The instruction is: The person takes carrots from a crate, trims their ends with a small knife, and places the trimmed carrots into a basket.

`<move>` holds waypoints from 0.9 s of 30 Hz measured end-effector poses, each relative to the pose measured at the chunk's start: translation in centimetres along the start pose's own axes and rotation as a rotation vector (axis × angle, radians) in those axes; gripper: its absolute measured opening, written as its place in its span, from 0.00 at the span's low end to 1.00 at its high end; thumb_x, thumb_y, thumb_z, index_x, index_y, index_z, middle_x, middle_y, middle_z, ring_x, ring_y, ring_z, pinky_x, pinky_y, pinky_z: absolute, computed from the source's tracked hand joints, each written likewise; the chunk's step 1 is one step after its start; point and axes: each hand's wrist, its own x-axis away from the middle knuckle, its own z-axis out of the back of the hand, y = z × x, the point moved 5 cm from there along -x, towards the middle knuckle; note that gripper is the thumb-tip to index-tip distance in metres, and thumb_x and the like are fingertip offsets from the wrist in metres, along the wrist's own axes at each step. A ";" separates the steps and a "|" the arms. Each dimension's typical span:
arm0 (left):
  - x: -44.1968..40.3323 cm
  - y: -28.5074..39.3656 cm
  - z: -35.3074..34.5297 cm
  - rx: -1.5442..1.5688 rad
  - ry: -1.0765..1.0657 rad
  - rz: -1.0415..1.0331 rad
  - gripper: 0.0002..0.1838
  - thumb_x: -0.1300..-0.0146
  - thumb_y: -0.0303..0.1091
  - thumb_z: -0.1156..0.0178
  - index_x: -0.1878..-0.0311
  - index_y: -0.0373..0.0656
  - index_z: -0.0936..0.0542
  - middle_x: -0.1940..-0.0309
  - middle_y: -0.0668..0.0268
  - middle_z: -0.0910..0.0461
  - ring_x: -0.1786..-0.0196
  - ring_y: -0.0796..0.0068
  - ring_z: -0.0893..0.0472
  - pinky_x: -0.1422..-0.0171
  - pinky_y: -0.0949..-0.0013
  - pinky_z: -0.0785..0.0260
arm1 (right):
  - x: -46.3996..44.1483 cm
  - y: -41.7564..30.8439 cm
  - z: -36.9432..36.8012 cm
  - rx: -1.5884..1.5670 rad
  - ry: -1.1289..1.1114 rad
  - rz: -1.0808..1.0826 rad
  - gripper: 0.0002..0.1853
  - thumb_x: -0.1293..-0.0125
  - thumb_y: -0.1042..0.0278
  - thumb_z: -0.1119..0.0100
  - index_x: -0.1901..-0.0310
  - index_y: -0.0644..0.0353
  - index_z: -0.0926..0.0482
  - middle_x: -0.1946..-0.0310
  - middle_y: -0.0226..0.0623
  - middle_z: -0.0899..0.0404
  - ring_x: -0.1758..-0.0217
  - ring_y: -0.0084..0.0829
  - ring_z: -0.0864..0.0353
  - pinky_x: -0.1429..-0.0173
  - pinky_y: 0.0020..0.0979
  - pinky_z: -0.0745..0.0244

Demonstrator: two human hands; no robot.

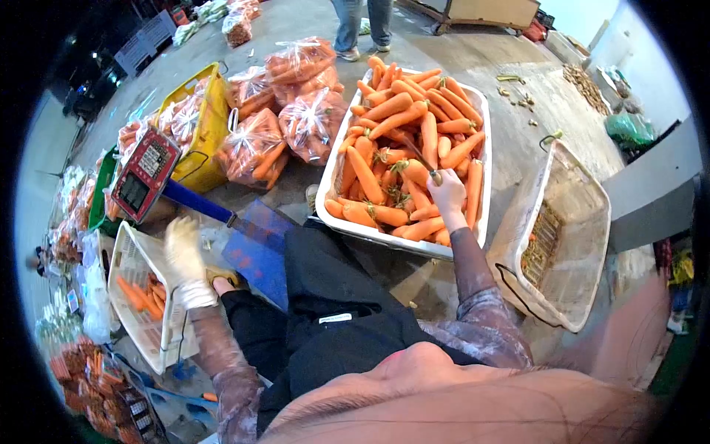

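Note:
My right hand is closed around what looks like a thin knife, its dark blade pointing up and left over the carrots. Under and around it, many orange carrots, some with green stem ends, fill a large white crate. My left hand, in a pale glove, is smeared by motion, so its fingers cannot be made out. It is beside a second white crate on the left, which holds a few carrots.
A scale with a red display and blue platform stands left of centre. Bags of carrots and a yellow crate sit behind. A dirty white crate lies right. A person's legs show at the top.

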 end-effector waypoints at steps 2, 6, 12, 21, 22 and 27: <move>1.9 -1.0 -11.3 0.076 -0.088 0.297 0.21 0.36 0.30 0.45 0.41 0.34 0.31 0.48 0.56 0.23 0.49 0.69 0.21 0.46 0.71 0.28 | -0.8 -3.2 2.6 -0.050 0.097 0.037 0.10 0.48 0.60 0.36 0.64 0.51 0.19 0.65 0.35 0.21 0.67 0.42 0.19 0.63 0.40 0.23; 5.7 -7.9 -25.4 0.242 -0.418 0.581 0.17 0.39 0.33 0.41 0.48 0.36 0.25 0.60 0.62 0.19 0.58 0.73 0.19 0.52 0.75 0.27 | -0.5 -2.7 -0.5 0.143 -0.270 -0.036 0.24 0.52 0.59 0.30 0.51 0.51 0.24 0.54 0.40 0.23 0.57 0.44 0.19 0.55 0.42 0.23; 12.2 -10.8 -34.2 0.369 -0.597 0.782 0.13 0.38 0.36 0.40 0.52 0.41 0.23 0.65 0.66 0.19 0.62 0.77 0.20 0.57 0.77 0.28 | -0.9 -0.9 -4.1 0.301 -0.407 -0.185 0.34 0.52 0.58 0.29 0.42 0.47 0.33 0.55 0.45 0.23 0.59 0.46 0.18 0.56 0.44 0.22; 10.6 -12.1 -35.2 0.410 -0.393 0.629 0.24 0.40 0.32 0.36 0.41 0.40 0.30 0.51 0.66 0.24 0.49 0.77 0.25 0.48 0.73 0.31 | 1.3 -8.7 2.8 -0.308 -0.278 -0.066 0.29 0.54 0.63 0.28 0.48 0.51 0.27 0.67 0.46 0.17 0.62 0.45 0.17 0.58 0.41 0.23; 10.6 -11.8 -35.6 0.438 -0.317 0.522 0.28 0.41 0.31 0.34 0.38 0.40 0.32 0.48 0.66 0.26 0.45 0.76 0.27 0.45 0.72 0.32 | 2.3 -10.5 3.6 -0.452 -0.240 0.009 0.28 0.54 0.63 0.27 0.49 0.52 0.26 0.67 0.45 0.17 0.62 0.44 0.16 0.59 0.39 0.23; 10.6 -10.0 -33.9 0.524 -0.390 0.616 0.17 0.41 0.36 0.36 0.52 0.39 0.26 0.67 0.64 0.21 0.67 0.71 0.20 0.60 0.67 0.26 | 3.3 -12.9 8.8 -0.350 -0.211 0.259 0.08 0.47 0.67 0.34 0.73 0.58 0.25 0.81 0.39 0.27 0.76 0.43 0.24 0.71 0.38 0.31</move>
